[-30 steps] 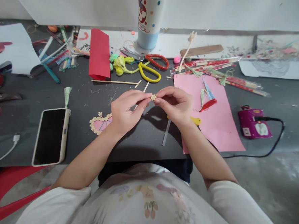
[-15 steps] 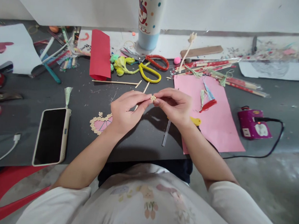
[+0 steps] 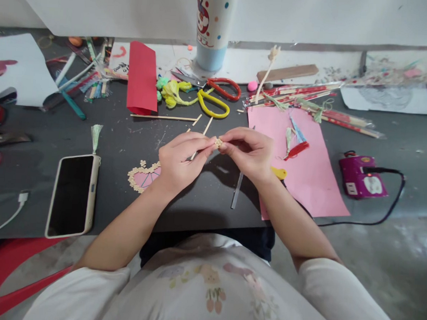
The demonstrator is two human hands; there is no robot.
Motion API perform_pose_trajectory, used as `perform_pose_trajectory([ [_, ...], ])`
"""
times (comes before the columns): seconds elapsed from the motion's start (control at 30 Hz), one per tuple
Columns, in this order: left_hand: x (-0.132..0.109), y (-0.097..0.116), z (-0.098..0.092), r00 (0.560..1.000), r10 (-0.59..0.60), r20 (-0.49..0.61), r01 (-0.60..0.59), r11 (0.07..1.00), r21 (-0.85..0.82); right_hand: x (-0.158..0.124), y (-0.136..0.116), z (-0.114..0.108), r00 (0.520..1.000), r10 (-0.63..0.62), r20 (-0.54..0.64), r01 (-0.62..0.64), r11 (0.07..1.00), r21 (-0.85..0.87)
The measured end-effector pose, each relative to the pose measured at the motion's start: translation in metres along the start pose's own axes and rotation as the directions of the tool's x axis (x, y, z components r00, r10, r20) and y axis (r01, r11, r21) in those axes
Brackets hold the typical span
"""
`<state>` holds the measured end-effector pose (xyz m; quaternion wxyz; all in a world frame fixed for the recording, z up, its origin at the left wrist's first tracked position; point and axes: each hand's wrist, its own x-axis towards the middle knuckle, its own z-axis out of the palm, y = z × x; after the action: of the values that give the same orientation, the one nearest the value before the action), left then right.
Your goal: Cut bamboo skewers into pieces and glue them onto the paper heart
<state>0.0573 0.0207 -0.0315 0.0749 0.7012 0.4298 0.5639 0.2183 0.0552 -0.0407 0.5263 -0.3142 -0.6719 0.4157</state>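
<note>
Head | small cream flower-shaped piece (image 3: 219,142) | left hand (image 3: 179,160), right hand (image 3: 248,152) both pinch it

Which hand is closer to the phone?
The left. The left hand is to the right of the phone, with the pink heart between them. The right hand is farther right, beyond the left; both pinch a small flower piece.

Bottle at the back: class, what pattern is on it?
The bottle is white with coloured polka dots and a cartoon figure; head view.
</note>
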Motion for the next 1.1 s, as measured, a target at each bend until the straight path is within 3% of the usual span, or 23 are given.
perform_pose_trajectory([
  [0.33, 0.0009, 0.001, -0.0009, 0.994, -0.103, -0.021, 0.103, 0.994, 0.021, 0.0002, -0.0011, 0.0026, 0.999, 0.022, -0.024, -0.022, 1.0, 0.016],
  [0.77, 0.0025, 0.001, -0.0026, 0.998, -0.048, 0.036, 0.046, 0.997, 0.059, 0.0009, -0.0011, -0.0003, 0.999, 0.034, -0.023, -0.035, 0.999, -0.037],
  [1.1, 0.0023, 0.0024, -0.0022, 1.0, 0.0, 0.032, -0.003, 0.997, 0.077, 0.0029, -0.0017, -0.0022, 0.998, -0.057, 0.02, 0.059, 0.992, -0.107],
])
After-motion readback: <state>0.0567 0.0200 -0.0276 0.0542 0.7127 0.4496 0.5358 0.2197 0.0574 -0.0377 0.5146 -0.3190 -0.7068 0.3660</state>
